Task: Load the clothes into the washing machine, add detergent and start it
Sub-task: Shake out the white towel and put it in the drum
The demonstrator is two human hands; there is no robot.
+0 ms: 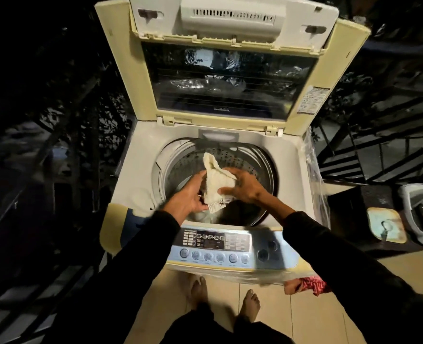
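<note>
We can read no brand: the small logo on the raised glass lid [226, 80] is upside down and too small, as is the print on the sticker [311, 99] on its right frame. A printed tag [216, 206] hangs from the cream cloth [215, 180], its text illegible. The washing machine [140, 170] stands on pale floor tiles [262, 311] beside dark railings [369, 155]; its control panel [215, 244] faces us. Both hands reach over the open drum [255, 167]: our left hand [189, 194] grasps the cloth from the left, our right hand [242, 186] clutches it from the right, above the drum.
</note>
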